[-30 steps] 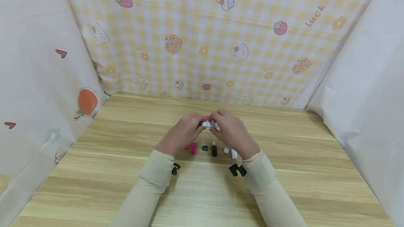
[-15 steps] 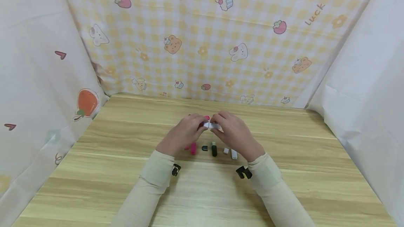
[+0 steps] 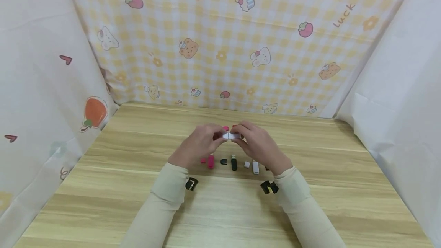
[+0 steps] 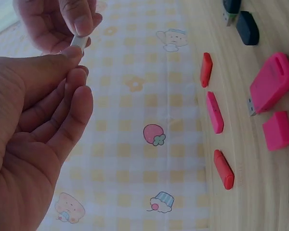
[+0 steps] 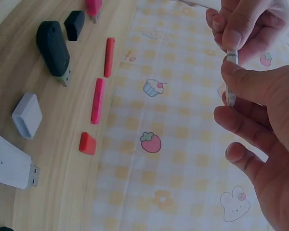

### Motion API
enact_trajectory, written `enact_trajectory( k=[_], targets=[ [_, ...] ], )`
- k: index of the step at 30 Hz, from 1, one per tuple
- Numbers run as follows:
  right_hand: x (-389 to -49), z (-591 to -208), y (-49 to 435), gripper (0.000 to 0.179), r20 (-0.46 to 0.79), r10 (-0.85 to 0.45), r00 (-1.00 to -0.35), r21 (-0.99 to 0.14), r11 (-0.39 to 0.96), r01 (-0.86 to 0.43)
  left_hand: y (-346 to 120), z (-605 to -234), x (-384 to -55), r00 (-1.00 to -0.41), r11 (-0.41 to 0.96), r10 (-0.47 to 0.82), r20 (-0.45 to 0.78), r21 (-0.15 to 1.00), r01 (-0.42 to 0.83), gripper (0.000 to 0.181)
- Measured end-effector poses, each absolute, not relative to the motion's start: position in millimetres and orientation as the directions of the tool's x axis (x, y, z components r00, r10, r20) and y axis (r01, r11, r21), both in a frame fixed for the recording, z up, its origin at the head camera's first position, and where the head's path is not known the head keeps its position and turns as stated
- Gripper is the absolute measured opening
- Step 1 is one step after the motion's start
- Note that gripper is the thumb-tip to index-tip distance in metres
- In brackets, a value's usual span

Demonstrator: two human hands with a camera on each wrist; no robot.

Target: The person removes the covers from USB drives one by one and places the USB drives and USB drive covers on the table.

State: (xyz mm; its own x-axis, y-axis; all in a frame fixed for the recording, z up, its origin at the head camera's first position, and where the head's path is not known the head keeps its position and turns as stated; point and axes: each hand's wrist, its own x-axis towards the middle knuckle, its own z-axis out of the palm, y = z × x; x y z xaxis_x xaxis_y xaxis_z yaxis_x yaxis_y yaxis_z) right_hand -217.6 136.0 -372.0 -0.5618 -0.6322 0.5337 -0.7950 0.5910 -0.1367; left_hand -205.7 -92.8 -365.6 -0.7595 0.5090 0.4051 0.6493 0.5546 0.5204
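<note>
Both hands meet over the middle of the table, holding one slim white USB stick (image 3: 235,136) lengthwise between them. A thin seam crosses it in the head view. My left hand (image 3: 201,144) pinches its left end between thumb and fingers. The other end is pinched by my right hand (image 3: 258,146), whose thumb (image 5: 248,79) lies along the stick in the right wrist view. Fingertips hide much of the stick. Below the hands lie a pink USB stick (image 3: 211,162), a black USB stick (image 3: 234,163) and another white USB stick (image 3: 255,168), all uncapped.
Beside those sticks lie a pink cap (image 3: 203,160), a dark cap (image 3: 223,162) and a white cap (image 3: 247,165). Behind them sit a pink piece (image 5: 97,101) and red pieces, one a long red piece (image 5: 109,57). A patterned cloth (image 3: 220,30) hangs behind the table.
The hands and the white stick have shifted slightly right, and my right forearm has swung a little outward. A red piece now shows behind the right fingers. The sticks on the table have not moved.
</note>
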Motion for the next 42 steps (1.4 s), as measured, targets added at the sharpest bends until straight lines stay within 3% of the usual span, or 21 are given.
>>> enact_trajectory(
  k=[12, 21, 42],
  targets=[
    [-218.3, -370.3, 139.9, 0.023, 0.518, -0.647, -0.56, -0.198, 0.547, -0.814, -93.5, -363.0, -208.2, -0.745, 0.533, 0.534, 0.399, 0.525, 0.663, 0.01],
    [-220.9, -371.3, 141.7, 0.02, 0.486, -0.643, -0.591, -0.247, 0.548, -0.799, -90.8, -364.6, -208.4, -0.715, 0.551, 0.546, 0.437, 0.456, 0.699, 0.011],
    [-220.7, -367.1, 143.8, 0.019, 0.464, -0.648, -0.604, -0.274, 0.544, -0.793, -87.7, -363.6, -207.6, -0.71, 0.557, 0.541, 0.451, 0.44, 0.704, 0.012]
  ],
)
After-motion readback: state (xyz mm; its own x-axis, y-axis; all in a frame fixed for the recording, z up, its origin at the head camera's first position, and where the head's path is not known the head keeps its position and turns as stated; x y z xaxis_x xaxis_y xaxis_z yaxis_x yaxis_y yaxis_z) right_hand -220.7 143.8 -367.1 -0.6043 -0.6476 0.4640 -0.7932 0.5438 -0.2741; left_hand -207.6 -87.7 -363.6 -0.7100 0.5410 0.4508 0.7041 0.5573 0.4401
